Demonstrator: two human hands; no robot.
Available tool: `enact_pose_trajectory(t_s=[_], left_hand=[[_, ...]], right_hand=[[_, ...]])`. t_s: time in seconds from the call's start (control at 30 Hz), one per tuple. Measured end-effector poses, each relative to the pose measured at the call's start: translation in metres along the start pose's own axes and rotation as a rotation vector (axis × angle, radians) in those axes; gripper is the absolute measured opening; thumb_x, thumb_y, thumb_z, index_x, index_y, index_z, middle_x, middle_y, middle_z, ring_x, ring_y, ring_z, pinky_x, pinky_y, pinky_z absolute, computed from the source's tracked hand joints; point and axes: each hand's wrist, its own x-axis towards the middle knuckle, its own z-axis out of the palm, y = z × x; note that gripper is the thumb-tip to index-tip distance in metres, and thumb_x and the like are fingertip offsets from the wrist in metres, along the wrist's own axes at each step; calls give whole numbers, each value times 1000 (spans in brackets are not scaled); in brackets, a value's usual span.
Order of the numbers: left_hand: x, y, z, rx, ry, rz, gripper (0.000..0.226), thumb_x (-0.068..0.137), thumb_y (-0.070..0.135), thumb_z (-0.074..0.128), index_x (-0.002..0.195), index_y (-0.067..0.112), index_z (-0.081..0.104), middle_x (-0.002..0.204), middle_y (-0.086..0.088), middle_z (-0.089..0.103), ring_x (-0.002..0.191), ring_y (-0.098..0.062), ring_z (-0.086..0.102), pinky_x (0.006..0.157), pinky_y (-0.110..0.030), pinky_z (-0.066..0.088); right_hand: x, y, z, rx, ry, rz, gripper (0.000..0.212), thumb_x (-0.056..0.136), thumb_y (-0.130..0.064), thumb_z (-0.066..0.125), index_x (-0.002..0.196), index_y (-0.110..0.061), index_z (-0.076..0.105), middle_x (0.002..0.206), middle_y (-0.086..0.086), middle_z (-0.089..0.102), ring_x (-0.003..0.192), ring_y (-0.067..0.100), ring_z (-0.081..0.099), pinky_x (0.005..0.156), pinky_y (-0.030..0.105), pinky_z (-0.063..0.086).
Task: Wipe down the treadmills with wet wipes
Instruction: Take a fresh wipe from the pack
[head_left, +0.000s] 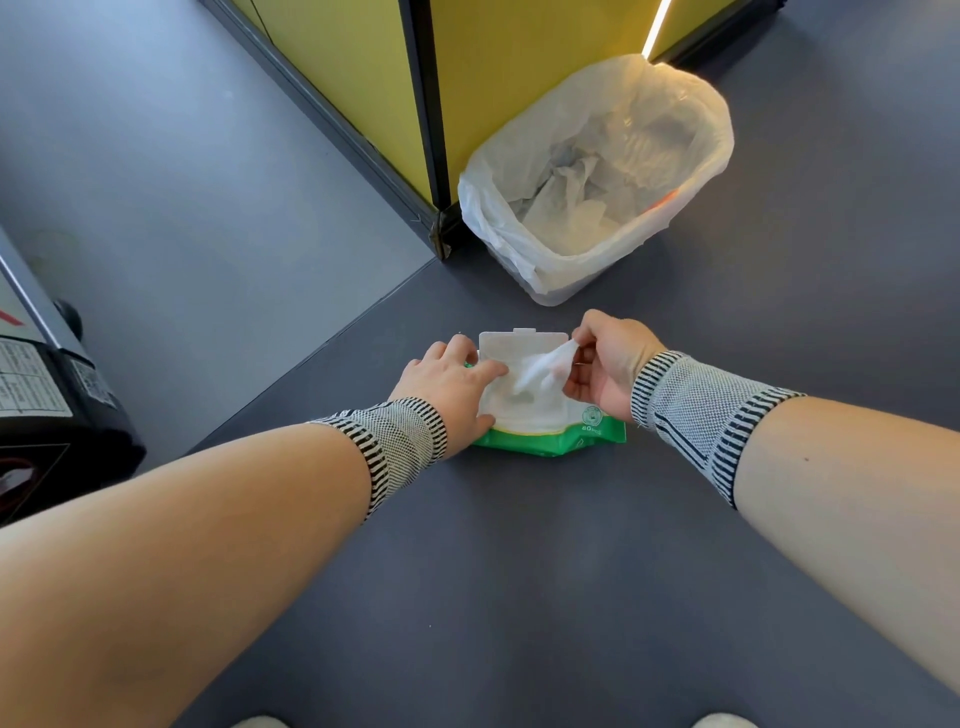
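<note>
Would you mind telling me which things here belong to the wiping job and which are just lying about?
Part of the job:
- wipe pack, lid open, on the floor
- wipe, pinched by the right hand
- left hand, pressing on the pack
- treadmill

Just there:
- bin holding crumpled wipes
- yellow partition

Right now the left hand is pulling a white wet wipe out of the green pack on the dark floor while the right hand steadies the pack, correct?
Not quite: the hands are swapped. In the head view the right hand pinches the white wet wipe drawn from the green pack on the dark floor, and the left hand steadies the pack.
</note>
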Motion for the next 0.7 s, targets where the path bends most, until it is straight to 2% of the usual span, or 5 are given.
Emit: enact_pose_trajectory(t_s=[0.3,0.43,0.53,0.63,0.7], left_hand=[[-7,8,-3,81,33,-30,53,89,48,55,137,35,37,126,-3,37,119,-23,40,100,-39,38],[-11,13,-3,93,25,41,47,92,42,52,137,38,38,123,-2,38,115,-22,41,99,-37,37],[-11,14,-3,142,-22,90,48,94,42,49,140,42,35,123,-2,38,115,-23,40,97,-37,36],[-10,14,-5,150,-36,77,51,95,42,46,142,45,29,126,-2,38,118,-23,39,98,-37,35],[-9,13,-6,163,-49,64,52,96,41,43,145,46,24,130,-2,37,122,-24,37,100,-37,33]], right_hand=[[-3,9,-8,-1287,-5,-433,29,74,-44,71,82,-22,55,85,-8,58,83,14,55,71,27,42],[-3,14,-4,-1706,-45,-488,22,83,-25,64,104,-19,65,106,-2,65,98,19,60,85,27,48],[-9,5,1,-1465,-65,-464,10,83,-23,62,75,-19,68,77,-5,65,76,15,59,70,25,46],[-18,-10,3,-740,-34,-364,27,75,-13,61,48,-17,58,58,1,48,59,17,41,57,27,37],[-22,-16,1,-357,-12,-283,24,77,-7,55,55,-16,53,63,4,48,62,19,43,56,27,40]])
